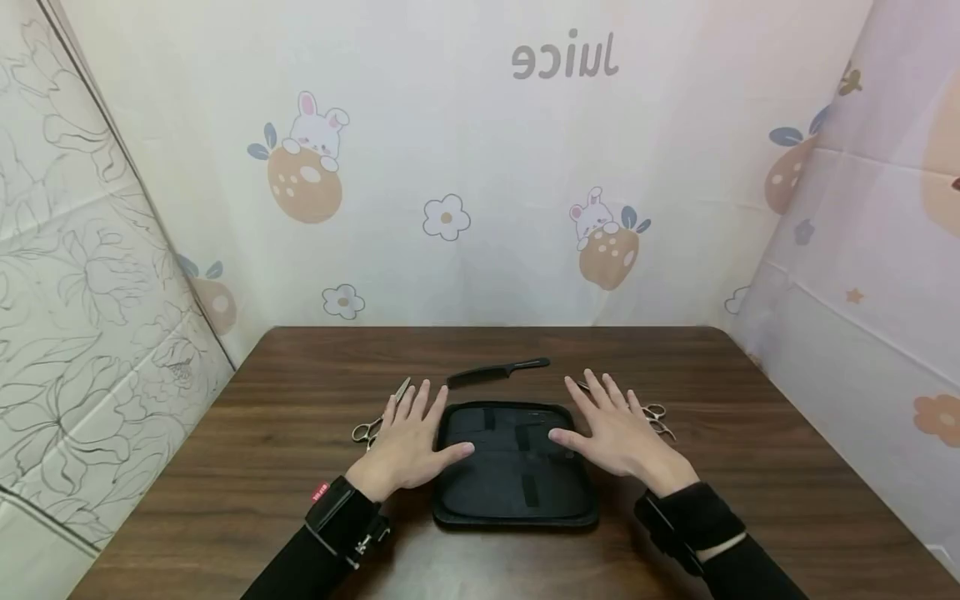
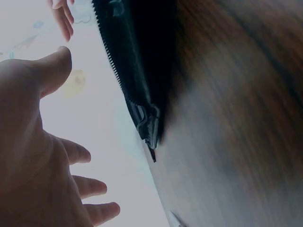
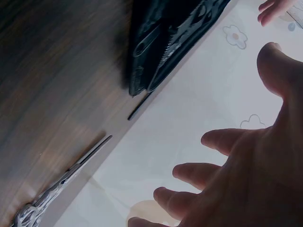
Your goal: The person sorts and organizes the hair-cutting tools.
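Observation:
Between my hands lies a black zippered case (image 1: 517, 487), with small straps and sleeves showing on its upper face. My left hand (image 1: 405, 446) hovers at its left edge with fingers spread and nothing held. The right hand (image 1: 618, 429) is spread over its right edge, holding nothing either. Partly hidden behind the left fingers is a pair of scissors (image 1: 363, 432). Another pair of scissors (image 3: 61, 184) rests beyond the right hand, its handle loops showing past the fingers in the head view. A black comb (image 1: 487, 375) with a handle lies behind the case.
All of this sits on a dark wooden table (image 1: 225, 483). A printed curtain (image 1: 465, 150) hangs along the table's far edge, and a floral-patterned sheet (image 1: 82, 275) stands at the left. Black bands (image 1: 341, 512) are strapped around both wrists.

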Demonstrator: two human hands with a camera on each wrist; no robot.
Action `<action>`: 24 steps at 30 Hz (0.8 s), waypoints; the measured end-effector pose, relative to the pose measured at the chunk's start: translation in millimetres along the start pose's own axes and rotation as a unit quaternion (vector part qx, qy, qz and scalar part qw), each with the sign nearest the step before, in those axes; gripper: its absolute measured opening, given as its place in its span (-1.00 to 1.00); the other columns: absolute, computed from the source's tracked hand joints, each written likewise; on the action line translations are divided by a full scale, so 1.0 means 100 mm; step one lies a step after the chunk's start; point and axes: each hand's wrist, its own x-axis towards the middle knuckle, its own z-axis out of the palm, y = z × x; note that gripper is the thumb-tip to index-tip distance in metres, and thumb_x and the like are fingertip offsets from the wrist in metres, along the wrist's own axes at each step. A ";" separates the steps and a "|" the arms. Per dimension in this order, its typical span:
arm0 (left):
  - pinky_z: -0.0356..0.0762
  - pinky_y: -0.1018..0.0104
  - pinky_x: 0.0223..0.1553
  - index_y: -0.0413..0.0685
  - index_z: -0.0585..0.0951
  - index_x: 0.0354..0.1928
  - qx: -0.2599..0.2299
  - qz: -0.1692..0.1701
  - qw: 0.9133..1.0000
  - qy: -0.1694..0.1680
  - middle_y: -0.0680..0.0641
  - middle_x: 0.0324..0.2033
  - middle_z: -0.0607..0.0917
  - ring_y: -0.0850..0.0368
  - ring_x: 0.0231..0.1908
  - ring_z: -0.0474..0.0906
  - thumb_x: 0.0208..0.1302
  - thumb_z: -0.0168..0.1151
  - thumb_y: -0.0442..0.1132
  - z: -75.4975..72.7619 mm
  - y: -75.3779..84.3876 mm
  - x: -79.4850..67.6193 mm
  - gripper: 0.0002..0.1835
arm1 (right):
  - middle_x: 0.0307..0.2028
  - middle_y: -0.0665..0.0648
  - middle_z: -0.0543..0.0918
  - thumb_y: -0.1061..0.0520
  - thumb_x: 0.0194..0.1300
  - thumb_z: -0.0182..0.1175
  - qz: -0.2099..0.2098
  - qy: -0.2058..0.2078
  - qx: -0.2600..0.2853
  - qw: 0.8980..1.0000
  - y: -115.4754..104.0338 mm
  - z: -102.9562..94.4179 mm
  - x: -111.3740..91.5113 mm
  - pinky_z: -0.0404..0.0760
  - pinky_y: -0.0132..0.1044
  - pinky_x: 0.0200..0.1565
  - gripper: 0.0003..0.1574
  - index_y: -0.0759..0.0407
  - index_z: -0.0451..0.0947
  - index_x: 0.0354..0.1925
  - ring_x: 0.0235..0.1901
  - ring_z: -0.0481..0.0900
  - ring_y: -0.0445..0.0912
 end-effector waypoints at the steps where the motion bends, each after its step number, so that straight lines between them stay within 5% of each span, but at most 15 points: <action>1: -0.29 -0.24 0.48 -0.03 0.01 0.63 -0.002 0.002 1.000 -0.001 -0.26 0.59 -0.06 -0.27 0.57 -0.20 0.38 0.00 0.44 0.00 0.00 0.00 0.01 | 0.57 0.40 -0.09 -0.57 0.37 -0.03 0.000 -0.001 -0.001 1.000 0.01 0.00 0.01 -0.21 0.44 0.38 0.19 0.13 0.00 0.61 0.53 -0.19 0.40; 10: -0.15 -0.19 0.49 -0.07 -0.03 0.63 -0.031 0.032 0.999 -0.024 -0.31 0.58 -0.06 -0.31 0.55 -0.16 0.41 0.04 0.38 0.07 0.01 0.04 0.01 | 0.57 0.41 -0.08 -0.58 0.36 -0.03 0.000 -0.009 -0.001 1.000 0.07 0.01 0.05 -0.17 0.43 0.38 0.20 0.13 0.02 0.61 0.52 -0.16 0.40; 24: 0.14 -0.18 0.41 -0.13 0.21 0.56 -0.058 0.038 0.995 -0.071 -0.28 0.57 0.03 -0.27 0.55 -0.12 0.25 0.21 0.43 0.12 0.06 0.04 0.06 | 0.51 0.52 0.04 -0.45 0.44 0.02 0.011 0.008 0.010 1.000 0.38 -0.04 0.14 -0.02 0.41 0.37 0.10 0.24 0.09 0.57 0.47 -0.03 0.46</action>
